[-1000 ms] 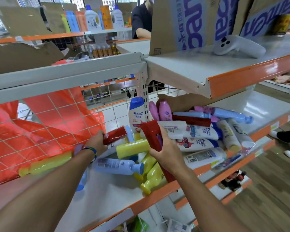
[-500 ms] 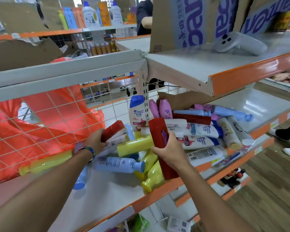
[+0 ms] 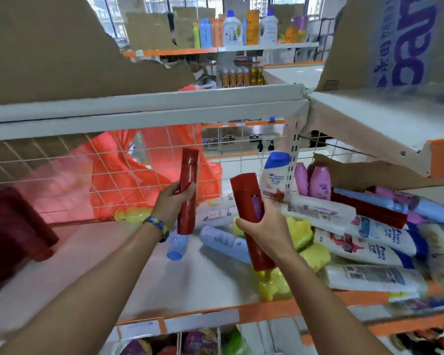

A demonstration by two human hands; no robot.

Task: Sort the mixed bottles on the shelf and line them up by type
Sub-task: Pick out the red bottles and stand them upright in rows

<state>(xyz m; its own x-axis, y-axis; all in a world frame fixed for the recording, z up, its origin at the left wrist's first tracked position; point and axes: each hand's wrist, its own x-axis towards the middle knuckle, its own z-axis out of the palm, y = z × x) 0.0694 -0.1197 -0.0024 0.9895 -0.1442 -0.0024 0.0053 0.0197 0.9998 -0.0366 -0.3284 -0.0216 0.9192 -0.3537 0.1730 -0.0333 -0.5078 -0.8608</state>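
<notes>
Bottles (image 3: 344,221), mixed, one heap, lying every way on the right half of the shelf (image 3: 190,280).
- White shampoo bottles (image 3: 369,248): several, on their sides, at the front of the heap.
- Yellow bottles (image 3: 300,231): on their sides, partly hidden behind the right hand.
- Pale blue bottle (image 3: 223,242): lying flat on the shelf, between the two forearms.
- White bottle with blue cap (image 3: 276,172): upright at the back, against the shelf post.
- Pink bottles (image 3: 319,181): two, upright, just beside it.
- Slim red bottle (image 3: 189,185): off the shelf, held nearly upright in the left hand (image 3: 173,201), fingers wrapped round its middle.
- Wider red bottle (image 3: 244,193): off the shelf, tilted left, in the right hand (image 3: 263,231), fingers closed round its lower half.

Other items: striped wristband (image 3: 157,225) on the left wrist; wire mesh (image 3: 62,170) backing the shelf, with an orange plastic bag (image 3: 139,180) behind it; dark red crate (image 3: 10,226) at the far left, blurred.
</notes>
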